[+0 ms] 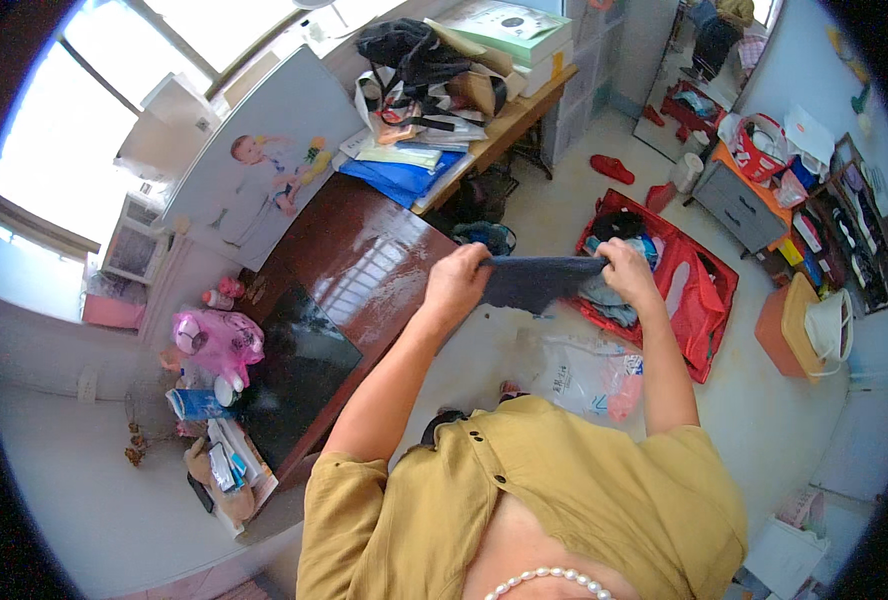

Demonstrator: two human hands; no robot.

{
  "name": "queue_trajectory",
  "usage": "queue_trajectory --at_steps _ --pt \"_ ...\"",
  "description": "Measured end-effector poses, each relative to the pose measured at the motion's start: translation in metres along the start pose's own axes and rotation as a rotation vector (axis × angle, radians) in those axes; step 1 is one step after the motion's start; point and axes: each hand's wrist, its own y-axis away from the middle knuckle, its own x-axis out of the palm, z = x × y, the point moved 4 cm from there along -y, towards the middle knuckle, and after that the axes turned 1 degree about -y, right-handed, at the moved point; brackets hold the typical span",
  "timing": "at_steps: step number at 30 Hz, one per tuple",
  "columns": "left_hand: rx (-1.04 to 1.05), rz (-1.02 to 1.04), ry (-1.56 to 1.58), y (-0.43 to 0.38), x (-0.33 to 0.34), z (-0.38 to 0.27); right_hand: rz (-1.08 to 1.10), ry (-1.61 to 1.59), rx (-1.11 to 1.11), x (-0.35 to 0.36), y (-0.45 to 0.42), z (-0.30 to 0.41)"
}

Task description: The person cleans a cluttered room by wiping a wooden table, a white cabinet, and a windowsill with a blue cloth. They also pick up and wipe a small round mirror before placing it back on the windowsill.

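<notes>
A dark grey cloth (538,283), perhaps a garment, is stretched between my two raised hands. My left hand (455,281) grips its left upper corner, near the edge of the reddish-brown desk (373,247). With my right hand (625,271) I pinch the opposite corner, in front of an open red suitcase (730,289). Inside the suitcase lie folded clothes (610,304) on the left and a red lining or cover on the right. The cloth's lower edge hangs free above the floor.
A clear plastic bag (575,375) lies on the floor before me. Bags and papers crowd a wooden table (504,135). Red slippers (612,169) lie beyond the suitcase. At right stand a grey drawer cabinet (740,202) and a lidded orange bin (785,337). A pink plastic bag (226,341) sits on the desk.
</notes>
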Motion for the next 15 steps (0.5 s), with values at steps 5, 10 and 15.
queue_trajectory --at_steps 5,10,15 --pt "-0.035 -0.051 -0.019 -0.011 -0.031 -0.005 -0.002 -0.754 0.186 -0.001 0.008 -0.029" --pt "-0.028 -0.044 -0.041 -0.015 -0.042 -0.01 -0.016 -0.73 0.171 0.031 0.0 0.015" --pt "-0.019 -0.038 -0.051 -0.017 -0.048 -0.01 -0.211 -0.781 -0.066 0.06 -0.015 0.109"
